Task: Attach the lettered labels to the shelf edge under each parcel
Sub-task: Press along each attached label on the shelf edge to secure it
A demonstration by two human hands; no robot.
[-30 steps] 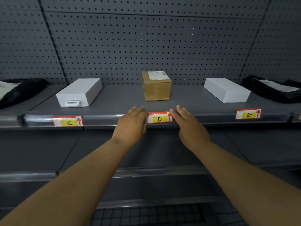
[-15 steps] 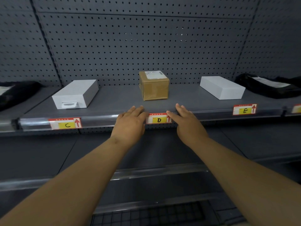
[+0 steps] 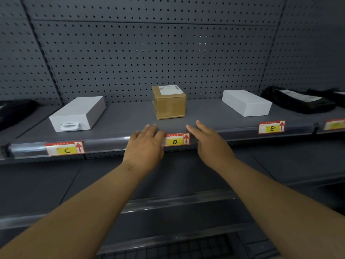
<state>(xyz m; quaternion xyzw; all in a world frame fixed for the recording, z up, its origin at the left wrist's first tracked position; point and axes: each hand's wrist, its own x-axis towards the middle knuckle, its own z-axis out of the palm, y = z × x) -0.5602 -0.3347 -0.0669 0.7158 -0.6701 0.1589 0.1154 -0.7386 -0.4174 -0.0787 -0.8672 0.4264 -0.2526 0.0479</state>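
A red and yellow label marked D (image 3: 176, 140) sits in the clear strip on the shelf edge (image 3: 112, 143), directly below a brown cardboard parcel (image 3: 169, 102). My left hand (image 3: 144, 146) lies flat at the label's left end, covering its corner. My right hand (image 3: 210, 143) hovers flat just right of the label, fingers apart. Neither hand holds anything. Label C (image 3: 65, 149) hangs under a white box (image 3: 78, 114) on the left. Label E (image 3: 271, 127) hangs under a white box (image 3: 246, 102) on the right.
Black poly bags lie at the far left (image 3: 13, 112) and far right (image 3: 298, 100) of the shelf. Another label (image 3: 334, 124) shows on the edge at far right. A perforated back panel (image 3: 149, 58) rises behind. A lower shelf (image 3: 168, 202) runs beneath my forearms.
The view has drifted slightly left and down. Both hands stay at the ends of the D label, the left now overlapping its left corner.
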